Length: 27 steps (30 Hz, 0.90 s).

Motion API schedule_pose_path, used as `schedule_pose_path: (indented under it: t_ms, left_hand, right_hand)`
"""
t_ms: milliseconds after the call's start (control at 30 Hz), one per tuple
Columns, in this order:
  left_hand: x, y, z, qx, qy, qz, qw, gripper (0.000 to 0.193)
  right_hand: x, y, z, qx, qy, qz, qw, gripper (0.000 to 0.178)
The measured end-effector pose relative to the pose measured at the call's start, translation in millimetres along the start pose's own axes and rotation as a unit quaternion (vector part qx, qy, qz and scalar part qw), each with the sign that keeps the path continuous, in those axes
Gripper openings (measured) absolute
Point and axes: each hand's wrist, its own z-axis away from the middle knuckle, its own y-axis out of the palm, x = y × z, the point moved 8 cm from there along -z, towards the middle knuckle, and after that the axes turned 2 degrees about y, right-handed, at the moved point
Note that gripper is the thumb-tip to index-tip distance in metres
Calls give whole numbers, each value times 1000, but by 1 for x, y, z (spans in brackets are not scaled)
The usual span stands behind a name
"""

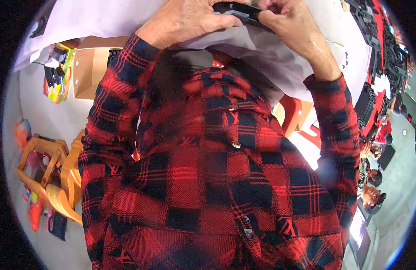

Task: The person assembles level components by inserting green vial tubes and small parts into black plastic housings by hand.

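At the top edge of the head view, both my hands hold a glossy black elongated plastic part [244, 11]. My left hand [183, 21] grips its left end, with the thumb lying along the near side. At the other end, my right hand [292, 21] pinches it between thumb and bent fingers. The upper part of both hands runs out of the picture, so some fingertips are hidden. Beneath them spreads a table with a pale lilac-white cloth [111, 17], its near edge hanging in folds.
Right of my right wrist lie a thin pale tool [334, 44] and several tiny black pieces [347, 59]. Stacked black parts [367, 105] line the far right, near other people [373, 195]. On the left stand an open cardboard box [84, 72], a colourful bag [57, 81] and a wooden chair [59, 166].
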Motion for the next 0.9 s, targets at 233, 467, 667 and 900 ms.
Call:
schedule_pose_path:
  t_ms: [233, 467, 667, 900]
  left_hand:
    - [-6, 3, -5, 23, -10, -1, 1000, 31]
    - [3, 5, 1, 1, 25, -38, 999, 34]
    - [2, 2, 2, 7, 7, -19, 1000, 35]
    - [1, 2, -2, 3, 16, -13, 1000, 36]
  right_hand:
    - [12, 3, 8, 118, -376, -326, 859, 13]
    - [-50, -85, 55, -262, -120, -59, 956, 13]
    - [-102, -143, 82, -358, -115, 51, 925, 15]
    - [-121, -145, 76, -273, -101, 454, 842, 37]
